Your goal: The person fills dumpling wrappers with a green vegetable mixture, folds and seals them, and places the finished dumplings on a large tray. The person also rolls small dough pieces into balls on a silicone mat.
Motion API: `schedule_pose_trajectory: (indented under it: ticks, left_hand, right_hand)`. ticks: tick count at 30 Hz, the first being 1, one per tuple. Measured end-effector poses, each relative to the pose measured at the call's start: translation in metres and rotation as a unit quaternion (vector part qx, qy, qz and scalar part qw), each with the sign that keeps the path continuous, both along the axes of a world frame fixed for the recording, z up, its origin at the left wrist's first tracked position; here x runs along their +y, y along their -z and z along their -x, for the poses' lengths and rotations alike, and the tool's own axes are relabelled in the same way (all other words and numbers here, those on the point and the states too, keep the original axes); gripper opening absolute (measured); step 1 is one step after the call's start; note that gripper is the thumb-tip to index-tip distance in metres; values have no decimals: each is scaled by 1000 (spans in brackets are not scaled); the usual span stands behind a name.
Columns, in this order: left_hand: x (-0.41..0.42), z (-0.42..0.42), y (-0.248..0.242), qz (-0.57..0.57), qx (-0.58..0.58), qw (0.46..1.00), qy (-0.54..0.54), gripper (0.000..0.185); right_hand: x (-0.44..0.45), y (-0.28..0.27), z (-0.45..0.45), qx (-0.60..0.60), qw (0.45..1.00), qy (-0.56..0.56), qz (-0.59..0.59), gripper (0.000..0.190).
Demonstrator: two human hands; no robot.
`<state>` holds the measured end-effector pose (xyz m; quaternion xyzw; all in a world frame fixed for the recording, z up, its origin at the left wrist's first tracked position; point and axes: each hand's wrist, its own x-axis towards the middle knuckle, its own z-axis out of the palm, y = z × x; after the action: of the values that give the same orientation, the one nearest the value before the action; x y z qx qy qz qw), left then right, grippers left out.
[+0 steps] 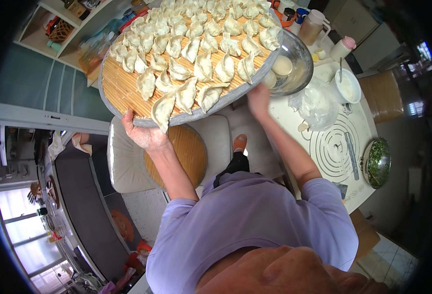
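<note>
A large oval tray of woven reed or bamboo slats with a grey cloth rim [118,90] is held up before me, slightly tilted. Rows of uncooked dumplings [203,66] cover most of its surface. My left hand [146,136], dusted with flour, grips the near left rim, thumb on top and palm beneath. At the right side of the rim, my right hand [259,99] is blurred, with its fingers hidden under the tray. One dumpling [163,110] overhangs the near edge. Just beyond my right hand, a metal bowl [300,73] holds pieces of dough [282,65].
The table at right has a marked dough mat [322,158], a rolling pin [351,156], a plastic bag [317,104], a white bowl [348,86] and a bowl of green filling [377,161]. Below the tray stands a chair [217,136] bearing a round slatted board [186,158]. Shelves [70,44] line the left.
</note>
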<state>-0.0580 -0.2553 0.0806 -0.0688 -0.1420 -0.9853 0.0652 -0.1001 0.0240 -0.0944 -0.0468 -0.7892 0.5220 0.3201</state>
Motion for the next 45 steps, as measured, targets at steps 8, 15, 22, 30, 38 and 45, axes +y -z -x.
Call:
schedule_pose_trajectory:
  ticks: [8, 15, 22, 30, 38, 45]
  left_hand:
    - [15, 50, -5, 18, -31, 999, 2, 61]
    - [-28, 108, -14, 15, -98, 995, 32, 65]
    - [-45, 128, -5, 25, -117, 992, 32, 63]
    - [-50, 149, -5, 36, -120, 992, 30, 62]
    - [-44, 151, 1, 33, -121, 991, 45, 61]
    - [-28, 149, -3, 63, -161, 985, 14, 64]
  right_hand:
    - [179, 78, 134, -425, 868, 227, 116, 60]
    - [147, 153, 161, -468, 854, 225, 15, 67]
    - [78, 120, 143, -326, 895, 294, -77, 58]
    - [60, 73, 150, -390, 887, 246, -39, 46]
    - [36, 40, 132, -182, 945, 118, -244, 34]
    - [39, 47, 113, -165, 919, -12, -356, 51]
